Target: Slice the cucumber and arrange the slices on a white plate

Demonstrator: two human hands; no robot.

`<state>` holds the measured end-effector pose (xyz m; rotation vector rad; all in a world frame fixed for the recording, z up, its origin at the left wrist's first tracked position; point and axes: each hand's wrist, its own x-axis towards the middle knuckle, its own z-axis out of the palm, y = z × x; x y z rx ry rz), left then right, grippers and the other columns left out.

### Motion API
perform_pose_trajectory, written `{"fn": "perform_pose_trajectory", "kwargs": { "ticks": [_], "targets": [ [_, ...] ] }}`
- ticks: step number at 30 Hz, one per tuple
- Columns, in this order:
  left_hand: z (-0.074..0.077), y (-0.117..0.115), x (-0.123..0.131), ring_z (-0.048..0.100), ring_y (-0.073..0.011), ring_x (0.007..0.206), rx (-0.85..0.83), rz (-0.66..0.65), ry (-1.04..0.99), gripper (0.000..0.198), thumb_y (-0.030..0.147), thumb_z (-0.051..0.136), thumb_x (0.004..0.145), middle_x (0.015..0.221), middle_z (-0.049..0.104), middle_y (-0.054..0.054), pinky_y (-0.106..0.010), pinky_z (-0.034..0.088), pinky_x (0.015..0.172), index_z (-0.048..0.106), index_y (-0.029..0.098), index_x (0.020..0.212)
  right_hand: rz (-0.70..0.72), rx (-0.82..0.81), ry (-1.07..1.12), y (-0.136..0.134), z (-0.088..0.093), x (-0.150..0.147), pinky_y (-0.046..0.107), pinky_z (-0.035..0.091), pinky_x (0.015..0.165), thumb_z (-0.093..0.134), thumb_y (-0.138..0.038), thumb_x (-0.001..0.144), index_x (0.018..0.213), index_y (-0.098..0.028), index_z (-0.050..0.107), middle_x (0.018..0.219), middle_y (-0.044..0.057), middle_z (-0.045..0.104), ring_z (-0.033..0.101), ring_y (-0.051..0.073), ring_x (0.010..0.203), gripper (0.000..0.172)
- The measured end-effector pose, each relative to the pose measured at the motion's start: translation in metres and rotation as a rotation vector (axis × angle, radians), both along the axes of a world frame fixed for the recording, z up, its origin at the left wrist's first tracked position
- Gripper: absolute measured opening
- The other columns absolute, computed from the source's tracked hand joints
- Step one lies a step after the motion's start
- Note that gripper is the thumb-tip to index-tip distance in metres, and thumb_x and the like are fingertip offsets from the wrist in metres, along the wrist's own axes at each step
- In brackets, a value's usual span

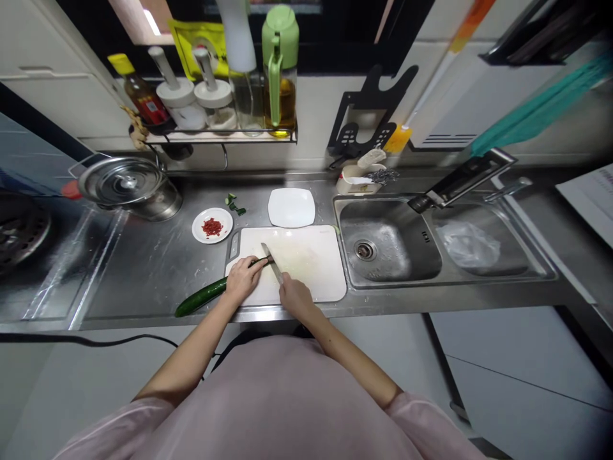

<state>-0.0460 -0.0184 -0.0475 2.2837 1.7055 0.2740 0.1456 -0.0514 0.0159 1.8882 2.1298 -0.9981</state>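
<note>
My left hand (pixel 244 277) is closed over a long green cucumber (pixel 204 297), steadying it on the white cutting board (pixel 316 275). The cucumber's thick end reaches past the board's left edge onto the counter. In my right hand (pixel 295 295) is a kitchen knife (pixel 272 263), gripped by its handle. Its blade slants across the board, close to my left fingertips at the cucumber's far end. Left of the board stands a small white plate (pixel 198 231) with chopped red pieces (pixel 211 227). A square white plate (pixel 291 207) lies behind the board.
Cucumber scraps (pixel 233 204) lie behind the small plate. A steel pot (pixel 158 199) stands at the back left. To the right is a steel sink (pixel 393 255) with a faucet (pixel 464 179) and a clear plastic bag (pixel 469 244). Bottles and jars fill a wall rack (pixel 225 135).
</note>
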Motion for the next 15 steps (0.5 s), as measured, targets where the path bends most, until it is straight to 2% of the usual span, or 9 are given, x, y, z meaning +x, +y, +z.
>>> {"fn": "perform_pose_trajectory", "kwargs": {
  "ticks": [15],
  "targets": [
    [-0.01,0.001,-0.003,0.052,-0.0214,0.101,0.124,-0.053,-0.027,0.036,0.03,0.046,0.094,0.119,0.061,-0.005,-0.035,0.043,0.091,0.062,0.033,0.126,0.052,-0.064,-0.036,-0.001,0.007,-0.001,0.029,0.044,0.071,0.035,-0.014,0.093,0.12,-0.013,0.045,0.098,0.015,0.069,0.066,0.023,0.092,0.029]
  ]
}}
